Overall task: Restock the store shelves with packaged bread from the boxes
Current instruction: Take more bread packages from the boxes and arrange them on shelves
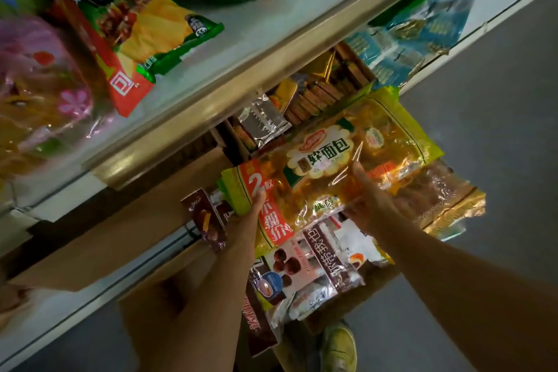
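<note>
A large yellow-green bag of packaged bread (pixel 329 160) is held flat between both hands, just in front of the lower shelf. My left hand (pixel 249 217) grips its left end by the red label. My right hand (pixel 370 199) grips its near edge, thumb on top. Under the bag lies a cardboard box (pixel 169 287) with more bread packs, among them a brown-and-white pack (pixel 320 263) and a clear pack with a gold band (pixel 447 199). The box's inside is mostly hidden by the held bag and my arms.
The upper white shelf (pixel 259 27) carries a red-green chip bag (pixel 136 36), green bags and a pink bag (pixel 39 78). Its gold front rail (pixel 211 100) runs diagonally. Below it are snack boxes (pixel 326 87) and blue packs (pixel 416 33). Grey floor at right; my shoe (pixel 338 344) below.
</note>
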A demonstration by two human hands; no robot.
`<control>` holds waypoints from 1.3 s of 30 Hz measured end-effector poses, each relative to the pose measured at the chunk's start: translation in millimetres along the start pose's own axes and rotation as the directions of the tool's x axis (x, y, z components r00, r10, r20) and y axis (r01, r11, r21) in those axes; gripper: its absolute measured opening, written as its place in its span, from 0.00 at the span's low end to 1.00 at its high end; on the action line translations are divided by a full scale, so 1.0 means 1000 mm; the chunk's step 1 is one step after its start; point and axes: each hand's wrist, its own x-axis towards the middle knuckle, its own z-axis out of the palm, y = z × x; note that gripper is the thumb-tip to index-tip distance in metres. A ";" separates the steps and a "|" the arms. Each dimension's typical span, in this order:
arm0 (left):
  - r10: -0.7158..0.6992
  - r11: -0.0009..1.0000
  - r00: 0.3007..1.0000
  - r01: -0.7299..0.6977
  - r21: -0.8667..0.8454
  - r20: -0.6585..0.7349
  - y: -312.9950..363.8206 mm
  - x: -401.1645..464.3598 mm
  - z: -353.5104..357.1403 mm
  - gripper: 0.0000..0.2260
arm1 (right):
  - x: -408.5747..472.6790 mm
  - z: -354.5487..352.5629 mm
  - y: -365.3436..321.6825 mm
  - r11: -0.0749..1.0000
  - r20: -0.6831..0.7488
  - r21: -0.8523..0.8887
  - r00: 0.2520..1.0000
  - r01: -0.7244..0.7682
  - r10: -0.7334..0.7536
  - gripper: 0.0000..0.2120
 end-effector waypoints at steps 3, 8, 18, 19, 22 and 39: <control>0.015 0.999 1.000 -0.016 -0.052 -0.017 0.009 -0.017 0.002 0.42 | 0.000 0.005 -0.002 1.000 -0.046 -0.005 0.999 -0.023 0.023 0.29; 0.062 0.998 0.996 -0.063 -0.010 -0.067 0.010 -0.032 0.003 0.31 | 0.001 0.006 -0.005 1.000 -0.068 -0.002 0.997 -0.025 0.025 0.40; 0.161 0.981 0.984 -0.168 -0.093 -0.081 0.011 -0.086 -0.006 0.24 | -0.050 0.009 -0.028 1.000 -0.096 0.001 0.995 0.008 -0.008 0.31; 0.179 0.977 0.981 -0.186 -0.101 -0.075 0.013 -0.093 -0.009 0.26 | -0.060 0.012 -0.032 1.000 -0.095 0.012 0.995 0.010 -0.009 0.30; 0.227 0.971 0.973 -0.230 -0.071 -0.047 0.019 -0.118 -0.018 0.29 | -0.094 0.020 -0.044 0.997 -0.069 0.077 0.998 0.019 -0.013 0.33; 0.465 0.868 0.884 -0.467 -0.170 -0.052 0.015 -0.318 -0.126 0.22 | -0.310 0.076 -0.059 0.959 0.173 0.244 0.966 0.146 -0.191 0.24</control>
